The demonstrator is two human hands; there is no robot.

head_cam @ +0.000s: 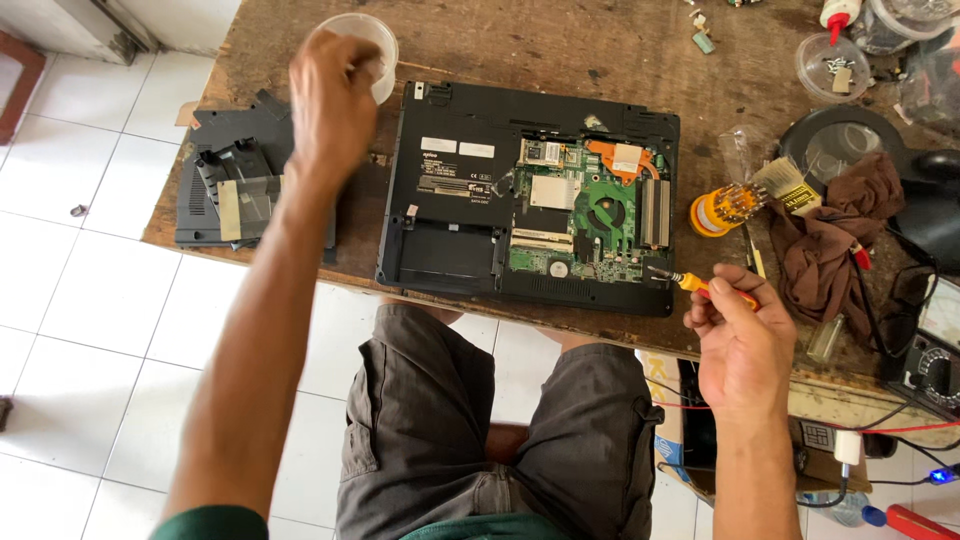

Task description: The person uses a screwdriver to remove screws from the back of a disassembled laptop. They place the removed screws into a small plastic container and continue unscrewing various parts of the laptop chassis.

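White floor tiles were seen beneath a worn brown wooden workbench [560,50] on which an opened black laptop base [450,215] lay underside up, its green circuit board [585,215] and copper heat pipe [625,160] exposed.

The fingers of the left hand [330,100] were curled around a small clear plastic cup [370,40], which was gripped at the bench's far left, just beyond the laptop's corner. The fingers of the right hand [740,335] were closed on a small orange-handled screwdriver [700,285], whose tip was pointed toward the laptop's near right corner, close to the casing but apparently not touching it.

Removed black plastic cover panels [235,185] were stacked left of the laptop. To the right, a yellow holder of screwdriver bits [720,210], a flat paintbrush [785,180], a crumpled brown cloth [840,230] and another clear cup holding screws [832,68] were set out.

A risk could be judged: any small screws in the gripped cup might be spilled if it were tilted, and could be lost on the tiles or dropped onto the bare board. The screwdriver tip, if slipped, could scratch the exposed components.
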